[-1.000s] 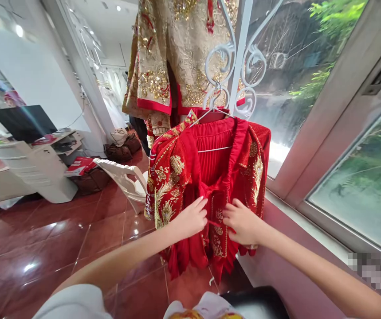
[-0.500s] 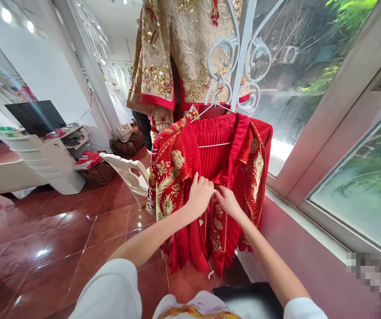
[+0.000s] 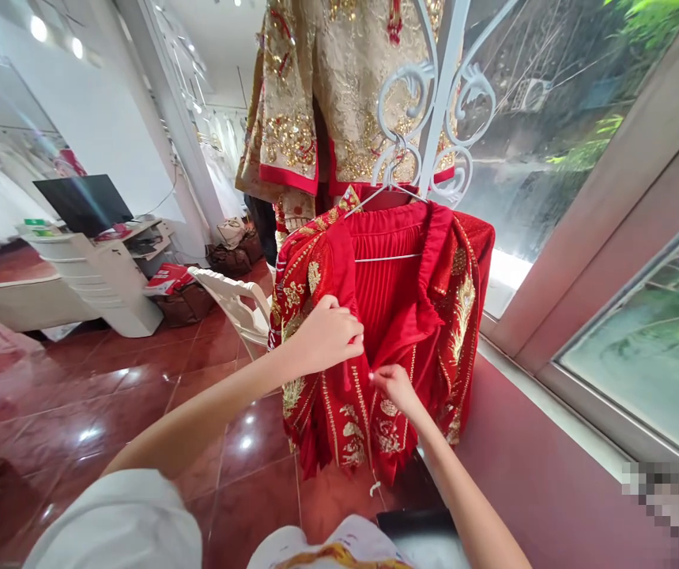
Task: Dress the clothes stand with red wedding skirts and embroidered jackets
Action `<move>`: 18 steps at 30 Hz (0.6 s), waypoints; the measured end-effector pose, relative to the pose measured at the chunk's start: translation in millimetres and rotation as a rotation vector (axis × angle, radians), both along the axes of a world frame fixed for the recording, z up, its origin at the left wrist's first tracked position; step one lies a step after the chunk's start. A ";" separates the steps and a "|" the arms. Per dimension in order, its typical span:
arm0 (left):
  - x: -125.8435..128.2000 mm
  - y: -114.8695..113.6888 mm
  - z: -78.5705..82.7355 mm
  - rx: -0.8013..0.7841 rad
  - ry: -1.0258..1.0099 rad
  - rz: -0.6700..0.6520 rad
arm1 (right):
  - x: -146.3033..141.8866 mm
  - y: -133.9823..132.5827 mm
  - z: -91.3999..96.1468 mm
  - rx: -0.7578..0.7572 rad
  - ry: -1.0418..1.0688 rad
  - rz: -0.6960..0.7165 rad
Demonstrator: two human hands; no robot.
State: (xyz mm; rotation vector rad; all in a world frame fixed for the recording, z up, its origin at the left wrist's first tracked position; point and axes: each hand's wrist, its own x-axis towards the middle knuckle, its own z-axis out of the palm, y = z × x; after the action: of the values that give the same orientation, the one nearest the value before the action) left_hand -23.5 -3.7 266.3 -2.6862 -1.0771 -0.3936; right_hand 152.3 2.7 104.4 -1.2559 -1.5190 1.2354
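Note:
A red jacket with gold embroidery [image 3: 446, 308] hangs on a wire hanger [image 3: 395, 186] hooked to a white scrolled metal stand [image 3: 443, 95]. A pleated red lining shows inside it. My left hand [image 3: 327, 336] is closed on the jacket's left front edge, just under the collar. My right hand [image 3: 392, 387] pinches the front opening lower down, where the two edges meet. Above hangs a gold sequined garment [image 3: 315, 95] with red trim.
A white plastic chair [image 3: 232, 308] lies tipped to the left of the jacket. Farther left stand a white desk [image 3: 96, 276] with a dark monitor [image 3: 84, 204] and bags on the glossy red tile floor [image 3: 107, 395]. A large window [image 3: 641, 332] and pink sill run along the right.
Both hands rose from the jacket's lower front to its middle. My left hand then moved up to grip the left edge near the collar, and my right hand dropped slightly to pinch the opening.

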 end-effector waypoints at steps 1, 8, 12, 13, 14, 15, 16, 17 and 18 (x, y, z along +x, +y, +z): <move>-8.8 -3.2 3.1 -0.002 0.007 0.015 | 4.7 -4.4 -5.4 -0.042 -0.066 0.050; -18.9 12.9 8.9 0.083 -0.206 0.491 | 40.5 -6.1 111.0 0.491 -0.578 -0.476; 26.5 52.3 -4.4 0.397 -0.529 0.708 | 40.3 72.3 177.7 0.732 -0.590 -0.981; 33.5 61.1 -9.4 0.414 -0.566 0.752 | 42.3 92.8 180.9 0.689 -0.605 -1.025; 36.8 68.3 -13.9 0.420 -0.587 0.783 | 46.2 110.1 180.3 0.649 -0.612 -1.041; 36.1 73.4 -17.4 0.423 -0.597 0.800 | 51.9 123.4 177.3 0.626 -0.614 -1.041; 31.7 76.5 -19.3 0.430 -0.596 0.808 | 59.1 132.4 173.6 0.615 -0.614 -1.031; 24.3 77.5 -19.5 0.437 -0.584 0.806 | 67.2 137.6 170.3 0.618 -0.615 -1.017; 15.0 76.9 -17.9 0.443 -0.567 0.796 | 75.4 139.8 168.4 0.631 -0.619 -1.005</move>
State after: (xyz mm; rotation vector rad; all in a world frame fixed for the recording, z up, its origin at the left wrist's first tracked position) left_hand -8.5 73.2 248.4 -1.6077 -1.8152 -1.0884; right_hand 227.6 142.4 272.8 -1.6655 -1.1926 -0.2891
